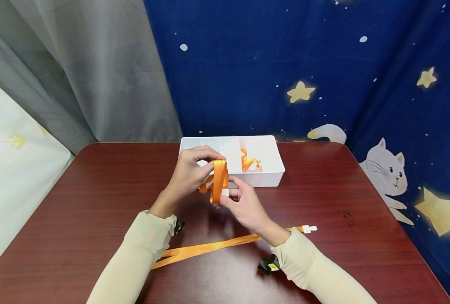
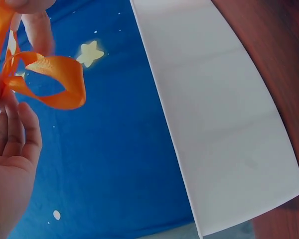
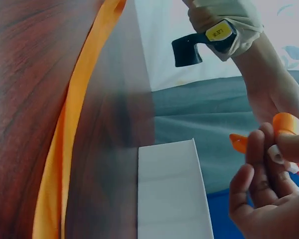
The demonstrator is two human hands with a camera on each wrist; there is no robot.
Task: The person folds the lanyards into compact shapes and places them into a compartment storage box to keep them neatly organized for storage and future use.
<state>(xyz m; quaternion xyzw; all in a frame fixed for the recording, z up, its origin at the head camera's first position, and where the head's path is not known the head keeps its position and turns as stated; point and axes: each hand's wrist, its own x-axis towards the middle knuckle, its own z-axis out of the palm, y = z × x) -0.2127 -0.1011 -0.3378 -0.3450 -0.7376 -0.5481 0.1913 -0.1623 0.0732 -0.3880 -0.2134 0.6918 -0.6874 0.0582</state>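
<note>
left hand [image 1: 192, 169] pinching folded orange strap [image 1: 219, 181] at top, right hand [image 1: 246, 207] gripping its lower end by white clip [image 1: 225, 192], white box [image 1: 260, 180] behind

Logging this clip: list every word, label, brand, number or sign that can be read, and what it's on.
Yellow label on the left wrist's black device: dark lettering, possibly "LEFT", too blurred to be sure.
Second yellow label on the right wrist's black device: too small to read.
No lettering can be made out on the held orange strap, table strap or white box.
</note>
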